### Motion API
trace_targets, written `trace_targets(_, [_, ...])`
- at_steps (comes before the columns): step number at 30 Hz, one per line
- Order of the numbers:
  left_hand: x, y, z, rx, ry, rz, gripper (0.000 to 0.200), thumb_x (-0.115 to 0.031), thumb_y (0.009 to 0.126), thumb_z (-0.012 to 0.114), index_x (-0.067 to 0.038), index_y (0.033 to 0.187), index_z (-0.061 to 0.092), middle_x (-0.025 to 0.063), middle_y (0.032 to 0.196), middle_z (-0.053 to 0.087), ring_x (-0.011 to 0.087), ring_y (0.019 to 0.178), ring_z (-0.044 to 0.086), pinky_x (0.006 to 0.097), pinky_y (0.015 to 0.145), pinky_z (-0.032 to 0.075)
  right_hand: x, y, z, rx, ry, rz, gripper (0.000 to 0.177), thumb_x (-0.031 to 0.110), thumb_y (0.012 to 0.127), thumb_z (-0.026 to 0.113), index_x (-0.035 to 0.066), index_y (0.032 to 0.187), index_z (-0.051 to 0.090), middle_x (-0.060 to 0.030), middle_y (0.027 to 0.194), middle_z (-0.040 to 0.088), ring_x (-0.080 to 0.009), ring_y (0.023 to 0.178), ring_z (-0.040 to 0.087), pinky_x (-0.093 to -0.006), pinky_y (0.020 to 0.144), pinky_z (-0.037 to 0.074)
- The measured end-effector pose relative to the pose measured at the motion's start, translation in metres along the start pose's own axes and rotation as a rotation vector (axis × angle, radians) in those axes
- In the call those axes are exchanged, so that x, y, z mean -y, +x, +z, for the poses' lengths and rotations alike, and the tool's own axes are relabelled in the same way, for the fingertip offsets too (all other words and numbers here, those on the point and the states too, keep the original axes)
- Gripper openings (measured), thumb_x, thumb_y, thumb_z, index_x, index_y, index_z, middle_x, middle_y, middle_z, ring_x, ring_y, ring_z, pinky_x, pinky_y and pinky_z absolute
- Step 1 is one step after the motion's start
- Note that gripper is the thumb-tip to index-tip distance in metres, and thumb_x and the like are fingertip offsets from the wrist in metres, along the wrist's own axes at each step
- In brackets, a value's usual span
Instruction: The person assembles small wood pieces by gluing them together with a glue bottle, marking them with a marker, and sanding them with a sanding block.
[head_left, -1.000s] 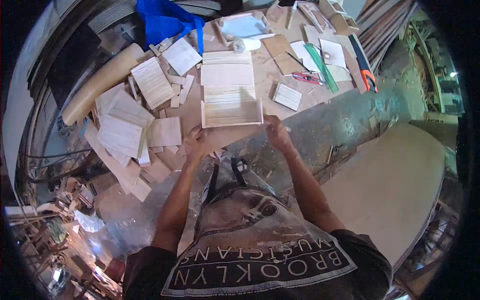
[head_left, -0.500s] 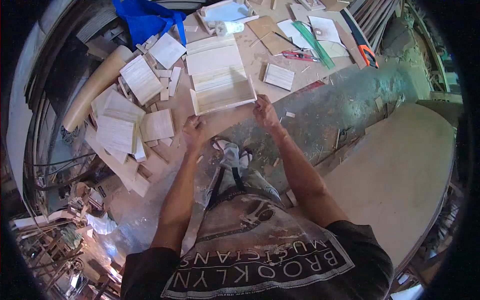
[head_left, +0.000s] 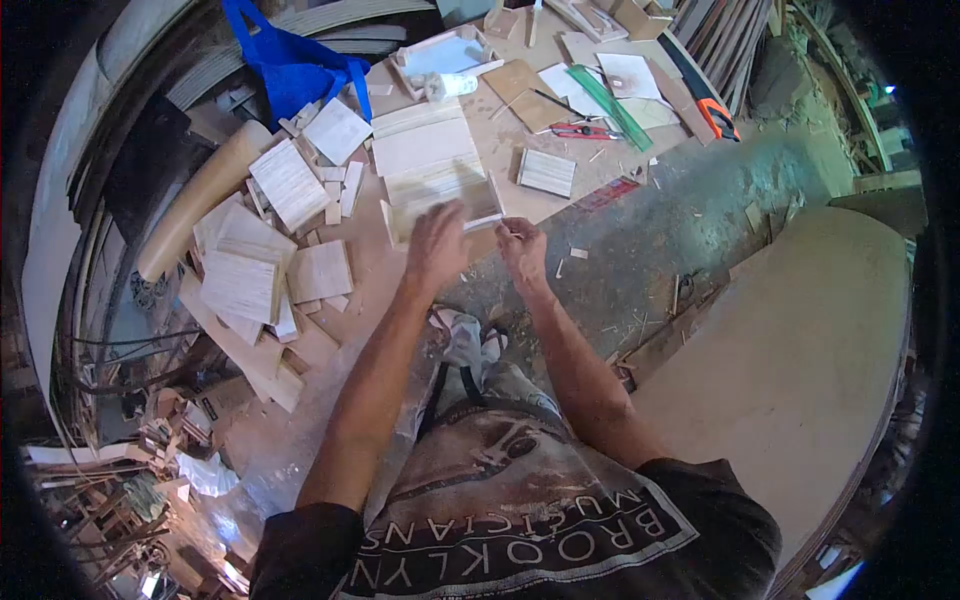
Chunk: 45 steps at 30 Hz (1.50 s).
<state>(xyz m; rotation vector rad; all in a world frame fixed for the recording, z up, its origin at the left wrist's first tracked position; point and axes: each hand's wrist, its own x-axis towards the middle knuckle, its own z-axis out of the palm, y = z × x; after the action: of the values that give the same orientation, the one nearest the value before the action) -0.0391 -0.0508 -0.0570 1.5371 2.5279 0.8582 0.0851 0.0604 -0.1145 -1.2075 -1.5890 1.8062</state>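
Fingers of the right hand are curled in toward the thumb at the near right corner of the open wooden box, their tips right beside its edge. Whether they pinch that corner or a small pale sliver by it, I cannot tell. The left hand reaches up across the box's near side, fingers loosely extended and covering part of the front wall (they are blurred, so I cannot tell whether they touch the wood or hold anything).

The box sits at the near edge of the worktable, ahead of both hands, its pale floor and end walls showing beyond the left fingertips. Just right of it lies a small wood block; well to the left, thin panels are piled unevenly. Behind the box, a whitish container lies on its side. Farther right are a red cutter, a green ruler and a saw with an orange handle.
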Motion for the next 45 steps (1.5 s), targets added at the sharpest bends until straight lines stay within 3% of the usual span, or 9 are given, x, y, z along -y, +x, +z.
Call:
trace_targets(7, [-0.008, 0.023, 0.022, 0.376, 0.106, -0.168, 0.021, -0.015, 0.079, 0.061, -0.001, 0.094, 0.066, 0.0217, 0.091, 0.068, 0.0385, 0.083, 0.067, 0.0480, 0.074, 0.053, -0.011, -0.002, 0.010, -0.018, 0.199, -0.024, 0.023, 0.024, 0.090, 0.063, 0.000, 0.090, 0.065, -0.0004, 0.067, 0.057, -0.0073, 0.055, 0.048, -0.0246, 0.047, 0.037])
trace_targets(9, [-0.010, 0.022, 0.023, 0.352, 0.111, -0.163, 0.020, -0.014, 0.079, 0.062, -0.002, 0.094, 0.066, 0.0217, 0.091, 0.068, 0.0382, 0.084, 0.067, 0.0482, 0.074, 0.053, -0.028, 0.002, 0.016, -0.095, 0.455, 0.321, 0.022, 0.024, 0.092, 0.060, 0.003, 0.087, 0.064, -0.0001, 0.065, 0.055, -0.0074, 0.053, 0.047, -0.0252, 0.046, 0.035])
trace_targets(14, [-0.021, 0.022, 0.012, 0.380, 0.105, -0.201, 0.013, -0.012, 0.081, 0.062, -0.003, 0.089, 0.067, 0.0191, 0.089, 0.068, 0.0365, 0.084, 0.067, 0.0473, 0.075, 0.053, -0.044, -0.005, -0.005, -0.014, 0.368, 0.087, 0.016, 0.021, 0.089, 0.060, 0.006, 0.084, 0.063, 0.0012, 0.065, 0.054, -0.0088, 0.052, 0.046, -0.0268, 0.046, 0.036])
trace_targets(17, [-0.025, -0.003, -0.004, -0.247, 0.093, 0.121, 0.015, -0.015, 0.083, 0.066, -0.004, 0.094, 0.067, 0.0167, 0.093, 0.068, 0.0360, 0.089, 0.065, 0.0448, 0.081, 0.051, -0.051, 0.023, -0.039, -0.237, 0.127, 0.083, 0.012, 0.013, 0.082, 0.065, 0.004, 0.089, 0.065, 0.0025, 0.069, 0.056, -0.0111, 0.056, 0.050, -0.0288, 0.050, 0.041])
trace_targets(21, [0.000, -0.094, 0.006, -0.206, -0.183, -0.214, 0.016, -0.015, 0.083, 0.068, -0.002, 0.092, 0.066, 0.0130, 0.086, 0.067, 0.0305, 0.081, 0.065, 0.0411, 0.073, 0.051, -0.023, 0.051, -0.069, -0.057, -0.550, -0.210, 0.026, 0.010, 0.079, 0.067, 0.001, 0.104, 0.064, -0.0076, 0.090, 0.064, -0.0186, 0.072, 0.061, -0.0332, 0.064, 0.050])
trace_targets(23, [0.031, -0.124, 0.017, -0.415, -0.344, -0.748, 0.013, -0.008, 0.085, 0.065, 0.000, 0.095, 0.066, 0.0138, 0.089, 0.068, 0.0282, 0.084, 0.067, 0.0383, 0.073, 0.053, -0.004, 0.047, -0.057, -0.036, -0.613, -0.321, 0.029, 0.010, 0.080, 0.067, 0.001, 0.108, 0.063, -0.0120, 0.098, 0.066, -0.0222, 0.078, 0.064, -0.0347, 0.069, 0.052])
trace_targets(25, [0.040, -0.116, 0.010, -0.453, -0.347, -0.726, 0.015, -0.005, 0.085, 0.064, 0.001, 0.099, 0.065, 0.0145, 0.091, 0.069, 0.0281, 0.085, 0.068, 0.0371, 0.074, 0.054, -0.002, 0.047, -0.044, 0.302, -0.660, -0.756, 0.034, 0.004, 0.075, 0.065, 0.004, 0.109, 0.063, -0.0219, 0.105, 0.064, -0.0340, 0.095, 0.064, -0.0387, 0.078, 0.052])
trace_targets(32, [0.077, -0.098, 0.032, -0.486, -0.384, -0.433, 0.022, -0.001, 0.083, 0.065, 0.000, 0.104, 0.069, 0.0166, 0.095, 0.069, 0.0296, 0.087, 0.069, 0.0361, 0.076, 0.055, -0.012, 0.049, -0.022, 0.334, -0.712, -0.592, 0.028, 0.010, 0.077, 0.065, 0.000, 0.102, 0.063, -0.0193, 0.089, 0.064, -0.0369, 0.081, 0.064, -0.0432, 0.070, 0.051])
trace_targets(45, [0.090, -0.098, 0.023, -0.408, -0.582, -0.471, 0.021, -0.019, 0.086, 0.070, 0.000, 0.093, 0.071, 0.0165, 0.083, 0.068, 0.0294, 0.074, 0.066, 0.0334, 0.067, 0.051, -0.017, 0.052, -0.026, 0.345, -0.765, -0.559, 0.018, 0.004, 0.079, 0.062, 0.001, 0.096, 0.065, -0.0190, 0.091, 0.064, -0.0342, 0.083, 0.066, -0.0399, 0.073, 0.053])
